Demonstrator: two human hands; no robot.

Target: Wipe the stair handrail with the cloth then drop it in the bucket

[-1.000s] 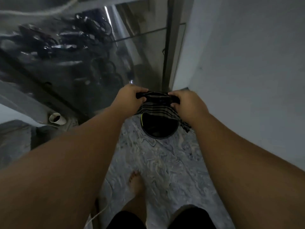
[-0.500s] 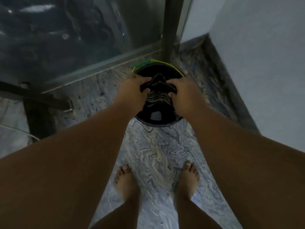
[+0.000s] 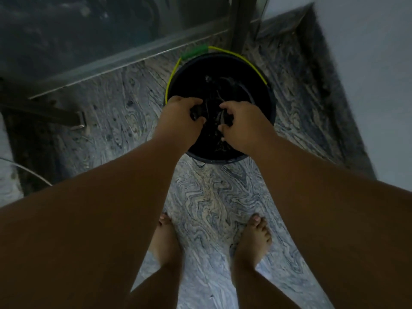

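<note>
Gripping cloth (image 3: 210,118) stretched L-R over bucket (image 3: 271,101), L hand (image 3: 180,118) & R hand (image 3: 244,124)

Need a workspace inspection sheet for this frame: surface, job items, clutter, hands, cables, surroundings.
Surface: marbled floor, dim light.
Job's things: black bucket stands on the floor, its yellow handle folded down against the far rim. The dark cloth is held over the bucket's mouth, not yet dropped. Handrail not in view.
Clutter: nothing seen.
Hands: left hand and right hand each grip the cloth above the bucket.
Cables: one thin pale cable on the floor at far left, apart from the bucket.
Surroundings: glass panel and metal post behind the bucket, wall on the right, bare feet in front of the bucket.
</note>
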